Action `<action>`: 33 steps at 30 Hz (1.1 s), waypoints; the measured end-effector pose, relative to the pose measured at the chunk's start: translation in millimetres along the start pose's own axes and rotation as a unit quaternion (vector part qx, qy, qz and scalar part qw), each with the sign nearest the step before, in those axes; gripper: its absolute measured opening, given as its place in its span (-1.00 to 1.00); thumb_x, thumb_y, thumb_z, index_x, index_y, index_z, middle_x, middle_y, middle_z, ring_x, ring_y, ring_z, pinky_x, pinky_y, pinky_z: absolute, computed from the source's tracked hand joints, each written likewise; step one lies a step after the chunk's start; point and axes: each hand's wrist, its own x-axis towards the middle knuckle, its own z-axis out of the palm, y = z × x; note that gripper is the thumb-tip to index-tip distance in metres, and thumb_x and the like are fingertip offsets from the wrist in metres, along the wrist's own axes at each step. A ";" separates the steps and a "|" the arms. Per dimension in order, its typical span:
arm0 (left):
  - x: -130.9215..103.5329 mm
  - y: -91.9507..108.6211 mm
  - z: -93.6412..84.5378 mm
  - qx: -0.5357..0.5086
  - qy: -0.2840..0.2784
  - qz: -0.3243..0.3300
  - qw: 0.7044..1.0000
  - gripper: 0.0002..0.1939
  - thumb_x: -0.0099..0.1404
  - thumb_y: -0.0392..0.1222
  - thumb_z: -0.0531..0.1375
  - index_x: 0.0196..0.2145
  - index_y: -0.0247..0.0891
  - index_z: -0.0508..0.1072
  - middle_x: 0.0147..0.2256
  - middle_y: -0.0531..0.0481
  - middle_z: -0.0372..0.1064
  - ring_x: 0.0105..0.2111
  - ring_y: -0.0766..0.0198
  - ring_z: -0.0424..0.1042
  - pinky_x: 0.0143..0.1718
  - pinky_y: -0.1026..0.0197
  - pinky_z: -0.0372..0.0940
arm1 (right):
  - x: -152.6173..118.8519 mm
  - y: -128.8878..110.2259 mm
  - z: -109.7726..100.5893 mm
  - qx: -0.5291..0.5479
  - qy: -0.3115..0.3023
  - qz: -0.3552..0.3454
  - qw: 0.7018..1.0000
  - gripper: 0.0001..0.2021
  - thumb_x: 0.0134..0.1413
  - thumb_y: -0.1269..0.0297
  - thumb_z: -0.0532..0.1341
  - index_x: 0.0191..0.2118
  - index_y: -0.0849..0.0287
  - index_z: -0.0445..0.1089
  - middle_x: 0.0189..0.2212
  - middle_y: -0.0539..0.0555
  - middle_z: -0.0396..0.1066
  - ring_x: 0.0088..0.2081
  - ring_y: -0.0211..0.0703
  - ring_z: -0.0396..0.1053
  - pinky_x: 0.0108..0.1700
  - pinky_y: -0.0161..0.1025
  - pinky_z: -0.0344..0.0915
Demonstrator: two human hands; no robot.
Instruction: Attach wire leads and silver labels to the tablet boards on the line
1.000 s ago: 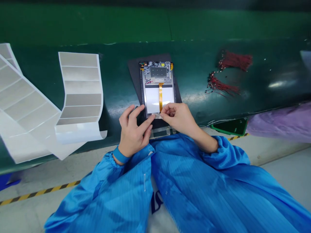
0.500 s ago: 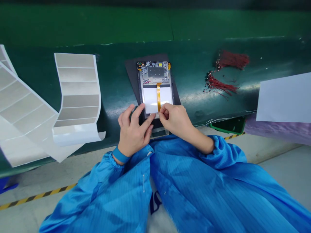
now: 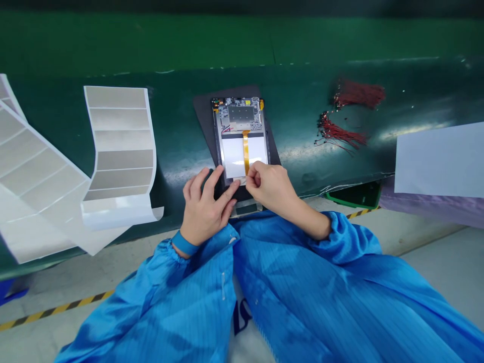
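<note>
An opened tablet-like device (image 3: 234, 151) lies on a dark sheet (image 3: 205, 113), its circuit board (image 3: 242, 115) at the far end. An orange ribbon cable (image 3: 246, 151) runs down over its white battery area. My left hand (image 3: 204, 204) has its fingers spread at the near left corner, with the index fingertip on the lower edge. Beside it, my right hand (image 3: 270, 186) is pinched at the lower end of the ribbon; whatever sits between thumb and finger is too small to make out.
Sheets of grey labels (image 3: 123, 118) lie at the left, one curled. Two bundles of red wires (image 3: 359, 95) are at the right. Beyond them are white paper (image 3: 440, 159) and purple material (image 3: 431, 204). A green bin (image 3: 355, 195) stands below the table edge.
The view has shifted slightly. My right hand remains pinched near the ribbon's lower end, and my left hand stays spread at the device's near edge.
</note>
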 end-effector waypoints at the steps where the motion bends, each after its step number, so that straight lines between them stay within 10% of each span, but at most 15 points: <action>1: -0.5 -0.2 0.5 0.001 -0.003 0.000 1.000 -0.39 0.43 -0.09 0.27 0.40 -0.03 0.36 0.42 -0.30 0.17 0.39 -0.27 0.16 0.31 -0.26 0.09 | 0.1 0.0 -0.1 -0.003 -0.002 0.001 1.000 -0.94 0.21 0.40 0.20 -0.31 0.16 0.40 -0.49 0.00 0.44 -0.43 -0.18 0.33 -0.30 -0.24 0.06; 14: 4.4 5.7 -6.7 0.014 -0.051 -0.029 0.998 -0.43 0.44 -0.04 0.23 0.37 0.02 0.39 0.38 -0.24 0.24 0.37 -0.27 0.18 0.34 -0.33 0.03 | 0.2 -5.6 -13.3 -0.107 -0.038 0.026 0.993 -0.83 0.35 0.20 0.15 -0.22 0.14 0.43 -0.40 0.08 0.54 -0.40 -0.11 0.38 -0.34 -0.18 -0.11; 26: 34.4 16.4 -3.3 -0.004 -0.116 0.011 0.993 -0.36 0.47 0.05 0.22 0.45 0.09 0.25 0.51 -0.16 -0.03 0.48 -0.34 -0.05 0.44 -0.45 -0.17 | 1.6 34.8 -21.6 0.147 -0.052 -0.100 0.983 -0.78 0.08 0.43 0.11 -0.12 0.10 0.23 -0.55 -0.15 0.31 -0.54 -0.25 0.18 -0.35 -0.28 -0.01; 33: 23.4 -10.8 -16.5 0.010 -0.139 0.019 0.990 -0.35 0.50 0.04 0.21 0.47 0.25 0.16 0.57 -0.06 -0.28 0.51 -0.35 -0.16 0.44 -0.50 -0.18 | 3.7 37.7 -16.8 0.165 -0.026 -0.101 0.981 -0.78 0.01 0.47 0.11 -0.20 0.08 0.20 -0.59 -0.17 0.28 -0.55 -0.26 0.16 -0.35 -0.27 -0.02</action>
